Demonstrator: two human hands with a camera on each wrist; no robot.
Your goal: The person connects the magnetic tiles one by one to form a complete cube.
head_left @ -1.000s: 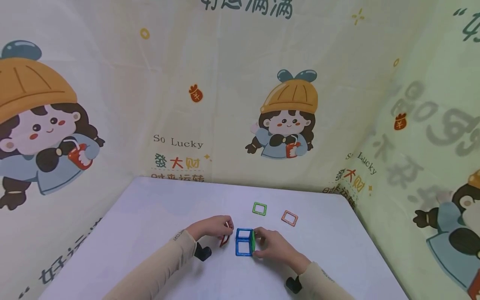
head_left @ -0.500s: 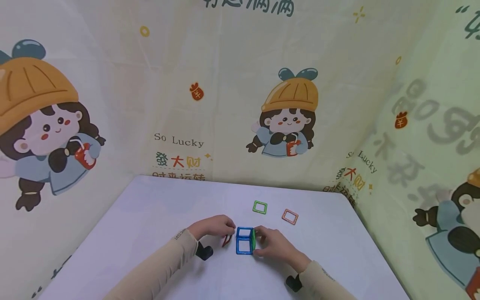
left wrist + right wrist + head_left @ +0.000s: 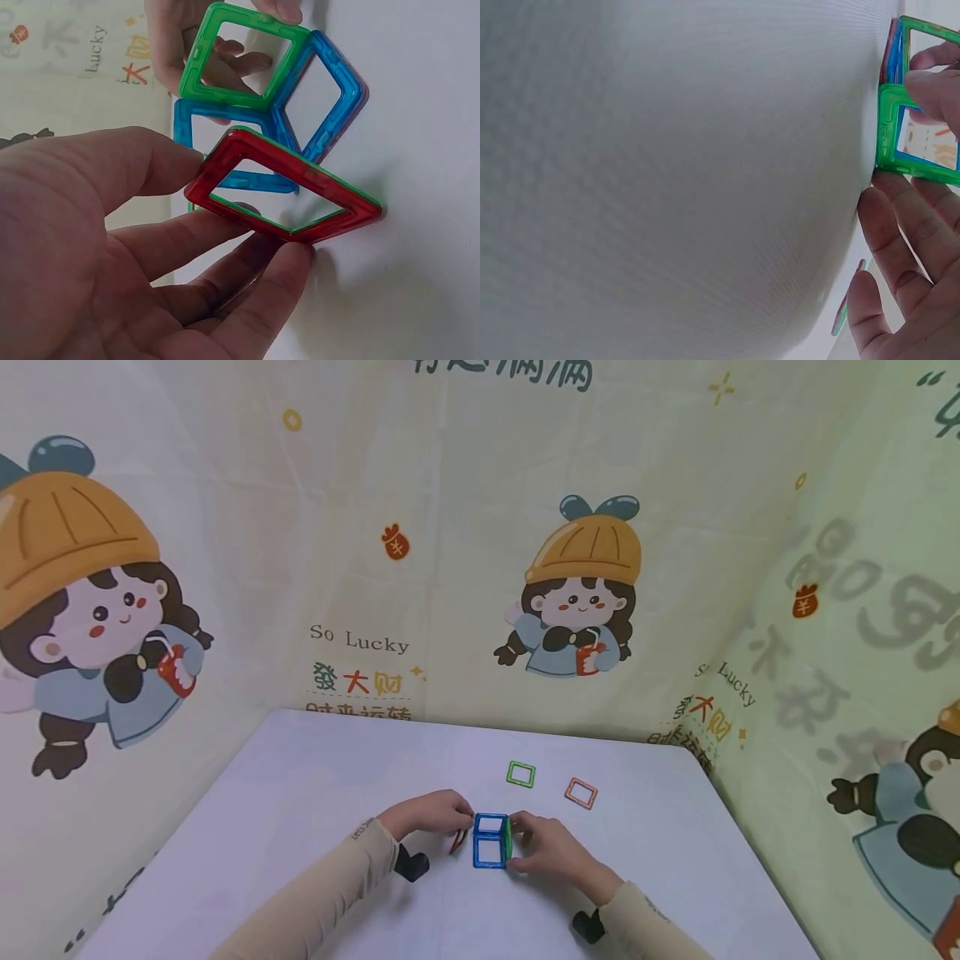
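While my left hand (image 3: 423, 814) is bringing the red square (image 3: 457, 841) in, the cube is getting its next wall.

Seen from my head, I am closing the gap: the red square, off to the left a second ago, is now leaning just beside the blue squares (image 3: 491, 842), and my right hand (image 3: 551, 852) is still steadying the green square (image 3: 508, 839) on their right side. From my left wrist, my thumb and fingers are pinching the red square (image 3: 281, 191), tilted, against the blue frame. From my right wrist, my fingers are apparently pinching the green square (image 3: 915, 124), though most of it is cropped.
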